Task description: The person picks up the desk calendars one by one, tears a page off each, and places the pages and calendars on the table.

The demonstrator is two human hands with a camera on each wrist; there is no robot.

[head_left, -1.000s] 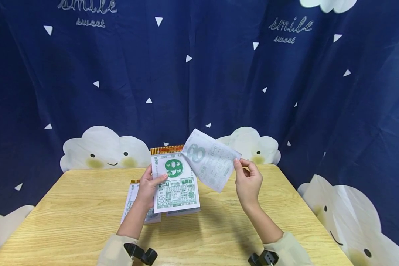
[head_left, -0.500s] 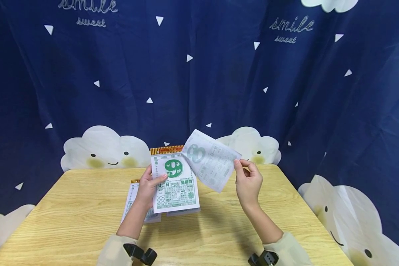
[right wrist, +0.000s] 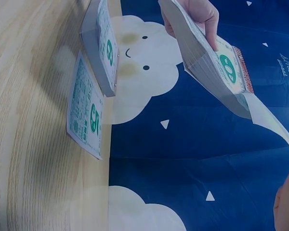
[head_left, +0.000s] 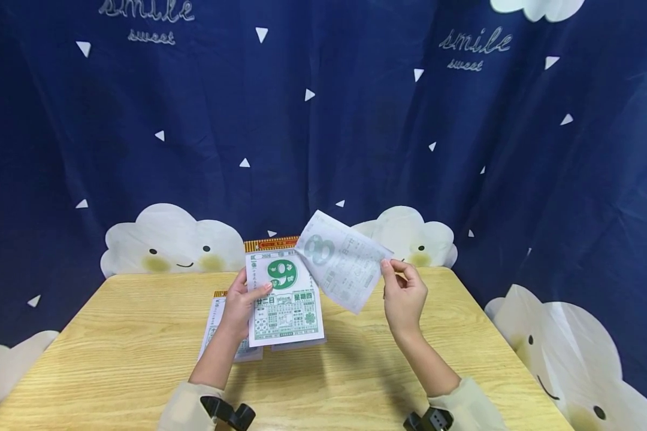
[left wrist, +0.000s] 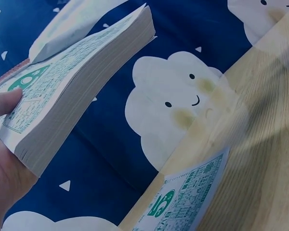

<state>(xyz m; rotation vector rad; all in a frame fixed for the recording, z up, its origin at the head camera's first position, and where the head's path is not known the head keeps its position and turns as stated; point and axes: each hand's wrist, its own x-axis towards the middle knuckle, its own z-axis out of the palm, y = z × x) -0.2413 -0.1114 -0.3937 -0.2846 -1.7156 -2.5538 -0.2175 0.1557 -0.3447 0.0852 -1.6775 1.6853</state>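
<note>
A thick tear-off calendar (head_left: 286,323) showing a green 9 is held above the table in my left hand (head_left: 239,306), with the thumb across its front. Its block of page edges shows in the left wrist view. My right hand (head_left: 404,296) pinches a corner of a thin calendar sheet (head_left: 345,263), turned so its back shows a mirrored 8. The sheet's left end meets the calendar near its top right; whether it is still joined there is hard to tell. In the right wrist view only part of the right hand (right wrist: 286,204) shows.
On the wooden table (head_left: 140,335) lies a second calendar pad (right wrist: 98,43), partly hidden by the left forearm in the head view. Beside it is a loose printed sheet (right wrist: 86,110), mostly under the held calendar. A blue curtain (head_left: 356,120) with clouds hangs behind.
</note>
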